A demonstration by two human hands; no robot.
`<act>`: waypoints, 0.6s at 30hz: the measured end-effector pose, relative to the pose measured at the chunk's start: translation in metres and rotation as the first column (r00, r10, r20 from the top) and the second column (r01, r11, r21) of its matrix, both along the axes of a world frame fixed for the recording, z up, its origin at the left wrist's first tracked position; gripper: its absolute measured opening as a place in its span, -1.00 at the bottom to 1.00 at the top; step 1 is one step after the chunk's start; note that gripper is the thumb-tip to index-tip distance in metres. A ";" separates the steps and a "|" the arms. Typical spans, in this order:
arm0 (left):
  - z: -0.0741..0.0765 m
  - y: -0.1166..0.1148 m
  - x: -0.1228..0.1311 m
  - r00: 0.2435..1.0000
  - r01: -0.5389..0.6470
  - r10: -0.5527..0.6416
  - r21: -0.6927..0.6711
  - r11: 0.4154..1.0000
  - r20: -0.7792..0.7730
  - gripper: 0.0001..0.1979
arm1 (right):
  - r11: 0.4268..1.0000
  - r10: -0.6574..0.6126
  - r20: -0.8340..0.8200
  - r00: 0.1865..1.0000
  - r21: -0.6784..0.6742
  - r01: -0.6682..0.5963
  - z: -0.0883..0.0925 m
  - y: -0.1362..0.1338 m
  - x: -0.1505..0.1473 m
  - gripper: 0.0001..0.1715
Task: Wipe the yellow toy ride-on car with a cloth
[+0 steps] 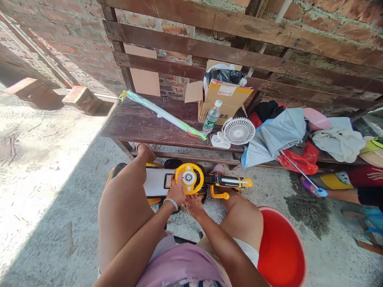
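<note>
A yellow and white toy ride-on vehicle (155, 182) lies between my knees on the concrete floor. Its round yellow steering wheel (189, 178) faces up. My left hand (177, 192), with a bead bracelet on the wrist, rests against the wheel's lower left rim, fingers curled on it. My right hand (194, 204) sits just below the wheel, fingers bent under it; what they grip is hidden. A yellow and black arm part (230, 184) sticks out to the right of the wheel.
A dark wooden bench (140, 123) stands ahead with a long green-wrapped tube (164, 114), a water bottle (212, 117), a cardboard box (224, 99), a small white fan (237, 131), an umbrella and clothes. A red plastic stool (279, 247) is at my right. Another person's leg (344, 187) lies at far right.
</note>
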State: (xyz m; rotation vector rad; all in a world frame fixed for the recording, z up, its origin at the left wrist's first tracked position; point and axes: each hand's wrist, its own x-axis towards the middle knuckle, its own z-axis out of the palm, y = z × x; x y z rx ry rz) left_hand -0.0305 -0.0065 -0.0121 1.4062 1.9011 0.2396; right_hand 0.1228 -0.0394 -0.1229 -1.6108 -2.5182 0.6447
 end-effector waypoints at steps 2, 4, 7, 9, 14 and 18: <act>-0.001 0.000 0.000 1.000 -0.006 0.006 0.007 1.000 0.011 -0.20 | 0.999 0.036 0.050 0.998 0.009 -0.037 -0.007 -0.009 0.027 -0.31; -0.001 0.000 -0.001 1.000 -0.004 0.004 0.011 1.000 0.027 -0.20 | 0.999 -0.028 0.066 0.997 0.036 0.025 -0.019 -0.020 0.043 -0.23; 0.000 0.000 -0.002 0.998 0.007 -0.007 -0.002 1.000 0.058 -0.19 | 0.975 -0.215 -0.080 0.973 0.032 0.218 -0.039 -0.034 0.042 -0.15; 0.000 0.000 -0.003 0.997 0.011 -0.010 -0.013 1.000 0.074 -0.19 | 0.920 -0.386 -0.223 0.895 -0.022 0.391 -0.048 -0.037 0.035 -0.09; -0.001 0.001 -0.003 0.996 -0.010 0.008 0.020 1.000 0.087 -0.19 | 0.678 -0.731 -0.353 0.584 -0.282 0.678 -0.033 -0.008 0.042 -0.08; -0.002 0.002 -0.004 0.994 -0.019 0.017 0.024 1.000 0.105 -0.19 | 0.595 -0.804 -0.292 0.518 -0.409 0.692 -0.001 0.026 0.054 -0.20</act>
